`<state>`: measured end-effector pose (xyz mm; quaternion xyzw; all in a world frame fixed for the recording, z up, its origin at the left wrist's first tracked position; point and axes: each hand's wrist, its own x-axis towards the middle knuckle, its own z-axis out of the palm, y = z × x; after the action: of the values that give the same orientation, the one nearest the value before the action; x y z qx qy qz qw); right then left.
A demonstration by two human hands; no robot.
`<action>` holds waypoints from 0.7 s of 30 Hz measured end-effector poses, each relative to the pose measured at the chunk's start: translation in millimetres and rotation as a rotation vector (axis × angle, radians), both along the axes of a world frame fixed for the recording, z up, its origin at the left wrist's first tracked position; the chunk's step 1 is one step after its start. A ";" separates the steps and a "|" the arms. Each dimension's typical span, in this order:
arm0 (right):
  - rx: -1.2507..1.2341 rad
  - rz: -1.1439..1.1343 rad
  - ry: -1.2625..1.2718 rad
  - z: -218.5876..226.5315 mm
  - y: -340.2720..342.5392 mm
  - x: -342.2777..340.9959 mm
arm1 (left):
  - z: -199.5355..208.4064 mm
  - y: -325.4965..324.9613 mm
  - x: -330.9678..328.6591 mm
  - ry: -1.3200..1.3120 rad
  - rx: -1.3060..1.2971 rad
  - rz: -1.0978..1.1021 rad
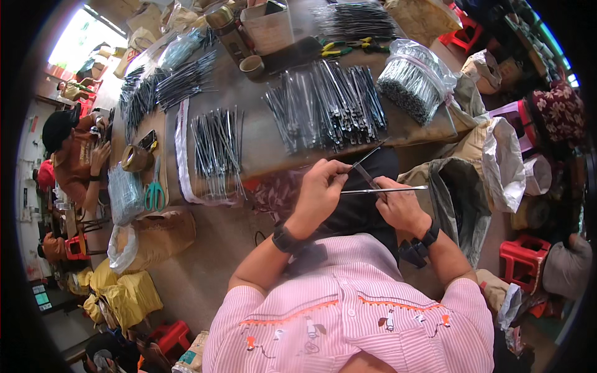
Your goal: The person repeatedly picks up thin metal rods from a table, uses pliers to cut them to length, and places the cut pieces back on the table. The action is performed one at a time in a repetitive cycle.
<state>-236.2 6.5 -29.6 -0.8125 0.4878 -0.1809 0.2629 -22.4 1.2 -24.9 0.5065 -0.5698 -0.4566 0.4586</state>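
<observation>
"Silvery rod point(410, 188): where?"
"Off the counter's point(254, 142) near edge, long axis left-to-right, across the nearer right hand point(403, 208); I can't tell its grip. Left hand's point(320, 194) fingers pinch a dark strip point(370, 152)."

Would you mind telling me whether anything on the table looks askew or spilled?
Slightly: the far-left metal rods lie splayed in clumps at differing angles, while the small rod pile below them is mostly lined up. No spill is evident.

A bright opening point(81, 40) glares at upper left, brownish floor point(186, 283) below, 1 red stool point(524, 253) at lower right.
</observation>
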 end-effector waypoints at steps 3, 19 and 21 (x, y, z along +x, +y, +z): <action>0.043 -0.009 0.063 -5.1 0.5 -1.3 | -5.1 -1.2 -0.5 -0.006 0.015 -0.006; 0.116 -0.088 0.047 -0.5 -5.3 2.8 | 19.4 8.0 30.5 -0.295 0.042 -0.065; 0.133 -0.071 0.034 1.1 -6.0 7.0 | 15.1 8.4 36.6 -0.293 0.043 -0.082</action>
<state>-229.2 0.5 -28.5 -0.7782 0.5318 -0.1436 0.3016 14.2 9.5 -9.8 0.5535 -0.6410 -0.4082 0.3408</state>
